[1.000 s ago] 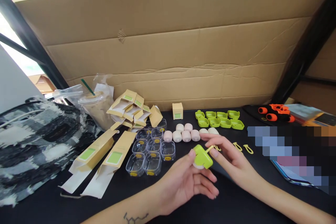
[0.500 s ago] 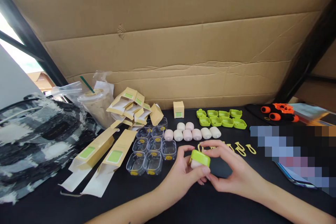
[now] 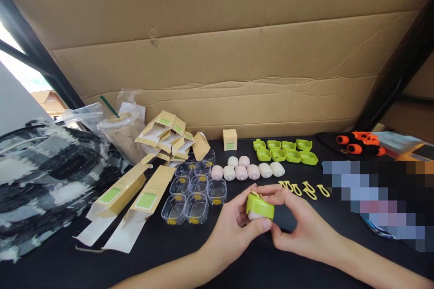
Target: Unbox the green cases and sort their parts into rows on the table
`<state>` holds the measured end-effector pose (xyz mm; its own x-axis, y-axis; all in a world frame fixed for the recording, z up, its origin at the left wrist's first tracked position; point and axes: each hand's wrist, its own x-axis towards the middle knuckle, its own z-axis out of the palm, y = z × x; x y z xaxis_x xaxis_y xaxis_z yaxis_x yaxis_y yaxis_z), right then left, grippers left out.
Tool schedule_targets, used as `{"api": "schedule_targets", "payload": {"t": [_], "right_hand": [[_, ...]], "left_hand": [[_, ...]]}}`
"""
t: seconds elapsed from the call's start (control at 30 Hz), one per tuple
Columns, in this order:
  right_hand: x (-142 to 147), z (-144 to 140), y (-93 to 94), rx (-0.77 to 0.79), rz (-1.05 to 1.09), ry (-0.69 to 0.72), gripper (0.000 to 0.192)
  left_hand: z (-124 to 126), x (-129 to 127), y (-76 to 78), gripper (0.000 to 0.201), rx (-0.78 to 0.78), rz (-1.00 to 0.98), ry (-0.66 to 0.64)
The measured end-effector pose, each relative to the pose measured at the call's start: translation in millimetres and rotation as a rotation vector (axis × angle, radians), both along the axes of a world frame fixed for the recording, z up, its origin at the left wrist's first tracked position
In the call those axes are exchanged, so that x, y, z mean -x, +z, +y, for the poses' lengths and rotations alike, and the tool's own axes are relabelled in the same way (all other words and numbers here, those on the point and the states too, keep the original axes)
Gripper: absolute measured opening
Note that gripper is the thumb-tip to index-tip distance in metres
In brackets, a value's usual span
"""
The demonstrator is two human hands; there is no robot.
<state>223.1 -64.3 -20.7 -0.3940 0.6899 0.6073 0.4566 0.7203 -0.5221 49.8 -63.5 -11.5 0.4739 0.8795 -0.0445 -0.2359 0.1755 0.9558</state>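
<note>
Between both hands is a small rounded case with a glossy green cap [image 3: 262,207] over a pale body. My left hand [image 3: 232,230] wraps the case from the left, its thumb pressed along the lower front. My right hand [image 3: 300,221] grips it from the right, index finger on top and thumb at the lower corner. A bit of yellow loop strap [image 3: 257,194] shows at the cap's top, partly covered by fingers. Just beyond lie pale pink and white rounded pieces [image 3: 241,172], and several loose yellow loops [image 3: 308,191] are to the right.
Clear plastic cups [image 3: 196,207] stand left of my hands. Kraft boxes [image 3: 149,196] lie farther left, with more piled behind; one closed box [image 3: 230,140] stands at the back. Green caps [image 3: 293,156], an orange-and-black object [image 3: 364,143], a drink cup [image 3: 124,137] and patterned fabric [image 3: 50,185] surround the area.
The yellow loop stood up above the cap and now sits lower against it. The case has tilted a little, and my right fingers have moved in over its top.
</note>
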Motion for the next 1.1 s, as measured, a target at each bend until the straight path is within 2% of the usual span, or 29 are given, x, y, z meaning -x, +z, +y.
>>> {"api": "schedule_targets", "payload": {"t": [0.1, 0.3, 0.5, 0.63, 0.7, 0.8, 0.87, 0.97, 1.1], "right_hand": [[0, 0, 0.5, 0.034, 0.014, 0.001, 0.04], [-3, 2, 1.9, 0.105, 0.012, 0.041, 0.042], [-8, 0, 8.5, 0.212, 0.014, 0.114, 0.039], [-11, 0, 14.1, 0.318, -0.052, 0.16, 0.071], [-13, 0, 16.8, 0.329, -0.085, 0.215, 0.075], [-17, 3, 20.0, 0.36, -0.072, 0.264, 0.064], [-21, 7, 20.2, 0.431, -0.028, 0.253, 0.058], [-25, 13, 16.7, 0.523, 0.157, 0.197, 0.047], [-21, 17, 9.8, 0.515, 0.378, 0.127, 0.042]], "left_hand": [[1, 1, -0.1, 0.074, 0.03, 0.0, -0.001], [4, 4, 4.1, 0.061, 0.003, 0.007, -0.106], [3, 4, 7.3, 0.059, 0.023, 0.018, -0.174], [5, 7, 2.5, 0.054, 0.015, 0.083, -0.277], [5, 9, -0.1, 0.057, 0.044, 0.103, -0.311], [5, 11, -1.6, 0.076, 0.097, 0.073, -0.338], [3, 11, -0.1, 0.082, 0.126, 0.058, -0.317], [2, 11, 7.9, 0.066, 0.129, 0.073, -0.208], [9, 18, 32.7, 0.054, -0.005, 0.183, -0.067]]}}
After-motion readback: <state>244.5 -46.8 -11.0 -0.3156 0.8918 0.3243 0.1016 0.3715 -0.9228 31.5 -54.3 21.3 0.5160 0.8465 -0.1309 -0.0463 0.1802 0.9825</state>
